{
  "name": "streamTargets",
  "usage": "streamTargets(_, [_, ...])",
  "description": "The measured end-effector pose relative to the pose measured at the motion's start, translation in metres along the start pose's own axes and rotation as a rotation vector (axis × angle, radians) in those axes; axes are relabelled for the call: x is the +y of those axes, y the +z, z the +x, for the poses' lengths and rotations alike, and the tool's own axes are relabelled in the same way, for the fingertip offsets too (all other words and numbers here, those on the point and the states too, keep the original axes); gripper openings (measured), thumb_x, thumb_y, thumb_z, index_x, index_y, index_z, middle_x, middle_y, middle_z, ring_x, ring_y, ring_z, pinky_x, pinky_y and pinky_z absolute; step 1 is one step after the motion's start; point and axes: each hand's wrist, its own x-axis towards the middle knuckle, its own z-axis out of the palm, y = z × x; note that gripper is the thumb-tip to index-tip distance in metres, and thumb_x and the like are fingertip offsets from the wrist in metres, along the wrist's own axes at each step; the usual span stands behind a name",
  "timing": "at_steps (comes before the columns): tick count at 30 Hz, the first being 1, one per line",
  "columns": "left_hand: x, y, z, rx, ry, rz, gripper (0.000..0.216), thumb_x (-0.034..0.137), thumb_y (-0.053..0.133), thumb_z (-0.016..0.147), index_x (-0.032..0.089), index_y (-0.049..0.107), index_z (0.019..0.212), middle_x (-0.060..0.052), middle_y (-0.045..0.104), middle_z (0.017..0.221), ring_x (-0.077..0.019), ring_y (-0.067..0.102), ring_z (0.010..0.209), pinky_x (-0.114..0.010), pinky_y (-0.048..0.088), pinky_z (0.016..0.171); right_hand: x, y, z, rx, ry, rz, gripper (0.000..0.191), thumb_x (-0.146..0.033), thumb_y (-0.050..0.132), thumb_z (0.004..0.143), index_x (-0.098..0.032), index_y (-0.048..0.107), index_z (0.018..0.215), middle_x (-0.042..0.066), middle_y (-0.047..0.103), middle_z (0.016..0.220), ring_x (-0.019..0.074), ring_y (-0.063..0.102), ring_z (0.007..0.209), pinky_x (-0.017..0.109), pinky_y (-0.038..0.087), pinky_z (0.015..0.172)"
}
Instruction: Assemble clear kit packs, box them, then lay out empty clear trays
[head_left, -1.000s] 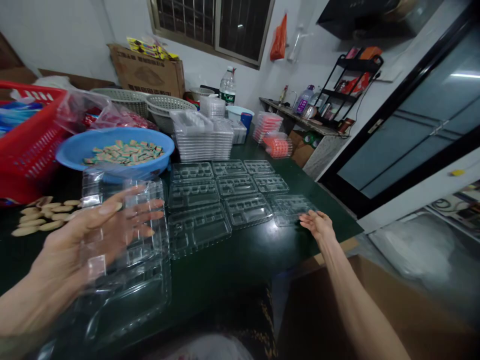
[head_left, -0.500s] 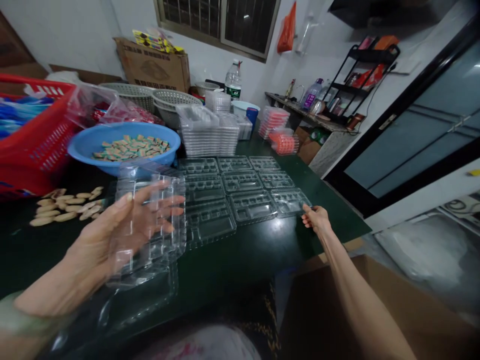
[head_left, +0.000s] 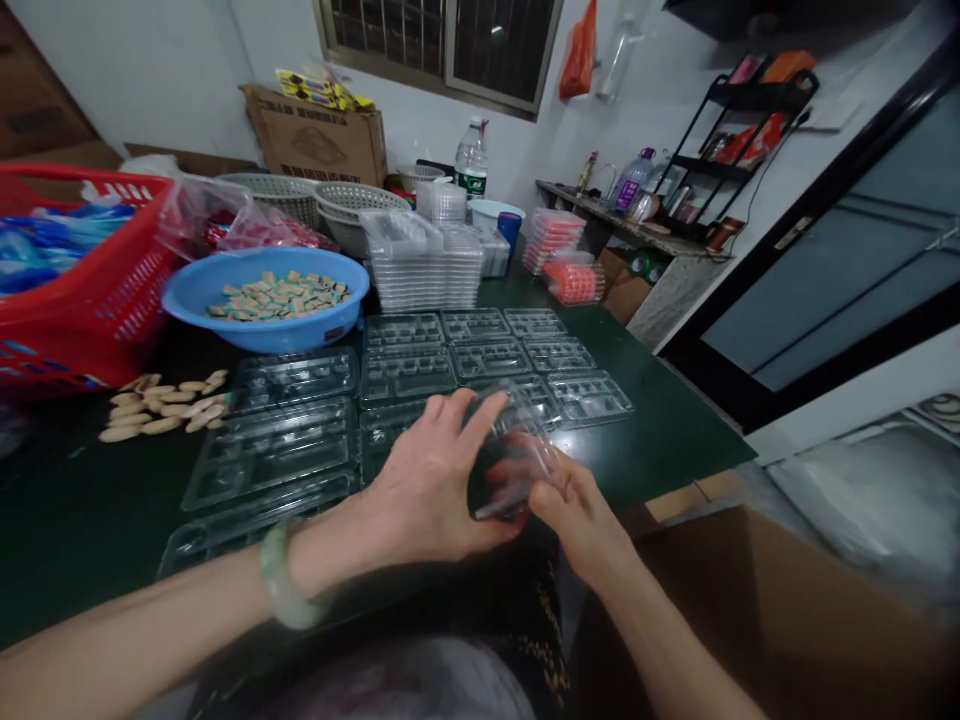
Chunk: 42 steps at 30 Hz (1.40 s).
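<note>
My left hand (head_left: 431,485) and my right hand (head_left: 574,505) meet near the table's front edge, both closed on a small stack of clear plastic trays (head_left: 510,465) held between them. The left thumb and fingers wrap over its top, and the right fingers grip its right side. Several clear compartment trays (head_left: 480,360) lie in rows on the dark green table (head_left: 675,430) just beyond my hands. Three more clear trays (head_left: 277,440) lie to the left of them.
A blue bowl of small wrapped pieces (head_left: 266,300) stands at the back left, beside a red basket (head_left: 67,270). Loose pale biscuits (head_left: 161,405) lie in front of the basket. A tall stack of clear trays (head_left: 427,265) stands behind the rows. An open cardboard box (head_left: 750,610) sits at the lower right.
My left hand swung right from the left side with its clear trays. My right hand left the far right tray and came in to meet it. The camera shifted slightly.
</note>
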Motion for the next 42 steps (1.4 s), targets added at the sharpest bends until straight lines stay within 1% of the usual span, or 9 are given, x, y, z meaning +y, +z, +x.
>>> streamTargets(7, [-0.001,0.006,-0.008,-0.113,0.003,-0.027,0.119,0.065,0.078,0.050,0.020,0.019,0.144,-0.019,0.016,0.144,-0.0408,0.022,0.129,-0.059,0.034,0.100,0.021,-0.002,-0.001,0.290,0.109,0.074,0.043,-0.036,0.067,0.076,-0.017,0.050,0.110,0.004,0.068,0.079,0.0130,0.060,0.058,0.020,0.044,0.044])
streamTargets(11, [-0.023,-0.012,-0.018,0.039,-0.062,-0.167,0.079,0.052,0.066,0.077,0.025,0.027,0.140,-0.009,0.029,0.141,-0.0254,0.028,0.130,-0.045,0.033,0.107,0.033,-0.020,-0.013,0.404,0.203,0.176,0.046,-0.035,0.070,0.074,-0.017,0.047,0.109,0.006,0.069,0.077,0.0132,0.059,0.054,0.020,0.042,0.042])
streamTargets(14, [-0.045,-0.017,-0.031,0.094,-0.113,-0.189,0.056,0.043,0.061,0.083,0.026,0.039,0.131,-0.004,0.043,0.130,-0.0182,0.043,0.118,-0.035,0.041,0.100,0.040,-0.032,-0.030,0.391,0.293,0.192,0.049,-0.036,0.070,0.074,-0.018,0.044,0.112,0.007,0.068,0.077,0.0127,0.057,0.053,0.020,0.042,0.041])
streamTargets(18, [-0.053,-0.015,-0.058,-0.032,-0.084,-0.193,0.044,0.039,0.061,0.084,0.027,0.046,0.124,-0.002,0.048,0.123,-0.0174,0.048,0.110,-0.033,0.044,0.094,0.053,-0.030,-0.048,0.346,0.389,0.187,0.054,-0.040,0.069,0.076,-0.020,0.040,0.118,0.006,0.066,0.080,0.0139,0.058,0.056,0.021,0.042,0.039])
streamTargets(24, [-0.020,-0.007,-0.086,-0.363,0.027,-0.134,0.057,0.044,0.071,0.073,0.028,0.048,0.122,-0.005,0.042,0.129,-0.0281,0.037,0.119,-0.052,0.029,0.102,0.066,0.001,-0.046,0.317,0.432,0.222,0.064,-0.041,0.072,0.073,-0.023,0.036,0.123,0.001,0.060,0.085,0.0142,0.060,0.059,0.023,0.047,0.040])
streamTargets(27, [-0.014,0.002,-0.090,-0.428,0.026,-0.039,0.055,0.043,0.073,0.071,0.025,0.051,0.119,-0.006,0.045,0.125,-0.0294,0.038,0.115,-0.050,0.031,0.097,0.065,0.011,-0.042,0.300,0.446,0.209,0.075,-0.045,0.071,0.072,-0.023,0.030,0.131,0.003,0.061,0.090,0.0168,0.063,0.066,0.025,0.050,0.043])
streamTargets(31, [-0.018,0.012,-0.092,-0.393,0.029,0.074,0.044,0.032,0.065,0.078,0.019,0.052,0.117,-0.008,0.046,0.121,-0.0287,0.037,0.113,-0.046,0.032,0.092,0.063,0.007,-0.042,0.281,0.476,-0.010,0.088,-0.048,0.070,0.070,-0.020,0.024,0.139,0.006,0.063,0.092,0.0190,0.063,0.069,0.024,0.047,0.038])
streamTargets(36, [-0.018,0.014,-0.093,-0.362,0.026,0.103,0.040,0.029,0.060,0.080,0.018,0.051,0.117,-0.008,0.045,0.121,-0.0287,0.036,0.114,-0.046,0.031,0.093,0.068,-0.009,-0.043,0.176,0.389,-0.425,0.070,-0.046,0.063,0.077,-0.015,0.038,0.134,-0.001,0.061,0.067,0.0159,0.058,0.055,0.026,0.046,0.046])
streamTargets(42, [-0.020,0.012,-0.087,-0.384,0.022,0.103,0.036,0.026,0.058,0.080,0.018,0.053,0.115,-0.009,0.045,0.118,-0.0281,0.036,0.111,-0.046,0.032,0.091,0.074,-0.017,-0.038,0.124,0.287,-0.746,0.057,-0.050,0.055,0.081,-0.016,0.046,0.127,-0.002,0.059,0.062,0.0174,0.057,0.058,0.031,0.044,0.061])
